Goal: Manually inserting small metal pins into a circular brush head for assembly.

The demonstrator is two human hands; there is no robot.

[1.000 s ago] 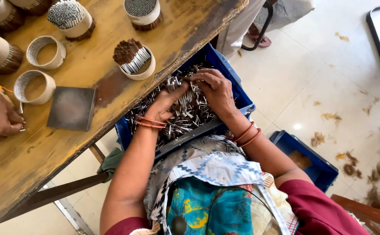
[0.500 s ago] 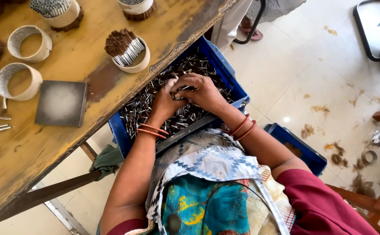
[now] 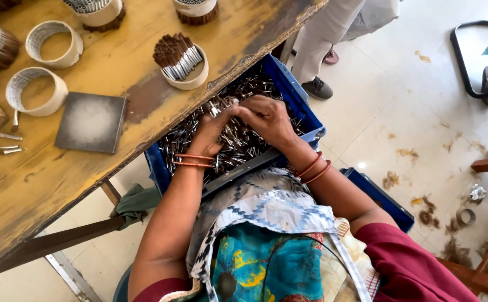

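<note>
Both hands work inside the blue crate [image 3: 305,120] of loose metal pins [image 3: 238,142] on the person's lap, under the counter [image 3: 143,168] edge: the left hand [image 3: 213,131] is closed on a small bundle of pins, the right hand [image 3: 269,120] is curled over it, fingertips pinching. Judged best practice: align the pin ends before lifting, keeping the bundle low over the crate. At 11 o'clock a white ring [image 3: 191,75] holds packed brown-tipped pins; at 9 o'clock lie a grey square plate [image 3: 90,122] and empty white rings [image 3: 34,92].

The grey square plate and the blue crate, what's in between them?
Only bare wooden tabletop separates the grey square plate from the blue crate, shown in the head view.
</note>
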